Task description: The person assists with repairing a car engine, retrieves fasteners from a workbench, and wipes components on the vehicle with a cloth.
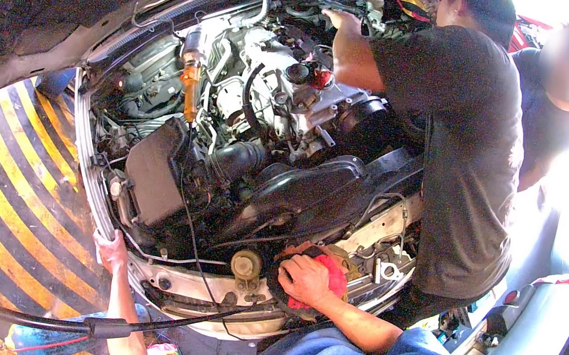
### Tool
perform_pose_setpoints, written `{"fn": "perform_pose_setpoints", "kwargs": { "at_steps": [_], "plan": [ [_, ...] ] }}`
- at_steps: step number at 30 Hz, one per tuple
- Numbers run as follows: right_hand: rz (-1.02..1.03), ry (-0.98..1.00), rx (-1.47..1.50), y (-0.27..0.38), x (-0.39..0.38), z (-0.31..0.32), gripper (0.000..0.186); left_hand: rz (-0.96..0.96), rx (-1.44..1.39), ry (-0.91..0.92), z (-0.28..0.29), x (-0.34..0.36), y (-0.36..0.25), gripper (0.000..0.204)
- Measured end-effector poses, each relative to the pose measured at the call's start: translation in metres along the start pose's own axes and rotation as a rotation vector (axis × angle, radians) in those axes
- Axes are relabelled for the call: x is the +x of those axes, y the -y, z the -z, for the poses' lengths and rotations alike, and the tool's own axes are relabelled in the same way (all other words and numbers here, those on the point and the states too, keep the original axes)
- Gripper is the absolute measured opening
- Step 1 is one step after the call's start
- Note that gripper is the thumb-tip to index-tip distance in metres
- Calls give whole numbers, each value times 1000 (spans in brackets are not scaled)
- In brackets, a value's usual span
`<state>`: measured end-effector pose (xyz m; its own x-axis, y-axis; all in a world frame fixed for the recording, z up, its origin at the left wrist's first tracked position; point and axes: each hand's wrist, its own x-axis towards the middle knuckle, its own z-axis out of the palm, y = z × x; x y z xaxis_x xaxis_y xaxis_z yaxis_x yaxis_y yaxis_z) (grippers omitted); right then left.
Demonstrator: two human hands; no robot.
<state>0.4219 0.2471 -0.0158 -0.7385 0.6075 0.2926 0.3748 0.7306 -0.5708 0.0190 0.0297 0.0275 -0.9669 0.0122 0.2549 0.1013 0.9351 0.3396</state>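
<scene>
Left hand (111,248) grips the engine bay's front edge (91,183) for support; right hand (304,278) presses a red rag (335,280) there.

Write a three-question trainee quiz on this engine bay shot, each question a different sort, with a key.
1. True or false: the right hand presses on a red rag.
2. What does the left hand grip? A) the metal front edge of the engine bay B) the orange-capped part C) the black hose
3. Fill in: a co-worker in a dark shirt leans over the ______ from the far side.

Key:
1. True
2. A
3. engine
</scene>
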Motion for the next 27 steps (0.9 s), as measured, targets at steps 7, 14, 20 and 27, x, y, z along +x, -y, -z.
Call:
{"fn": "perform_pose_setpoints", "kwargs": {
  "at_steps": [7, 14, 20, 27],
  "plan": [
    [-8, -13, -8, 2, 1, 0, 14, 21, -25, 2, 4, -3, -6, 57],
    [16, -24, 12, 0, 1, -1, 14, -35, -55, -22, 1, -1, 1, 55],
    [14, -29, 20, 0, 2, 1, 13, -27, -51, -25, 0, 0, 0, 56],
    [11, -18, 30, 0, 2, 0, 14, -16, -42, -12, 0, 0, 1, 56]
  ]
}}
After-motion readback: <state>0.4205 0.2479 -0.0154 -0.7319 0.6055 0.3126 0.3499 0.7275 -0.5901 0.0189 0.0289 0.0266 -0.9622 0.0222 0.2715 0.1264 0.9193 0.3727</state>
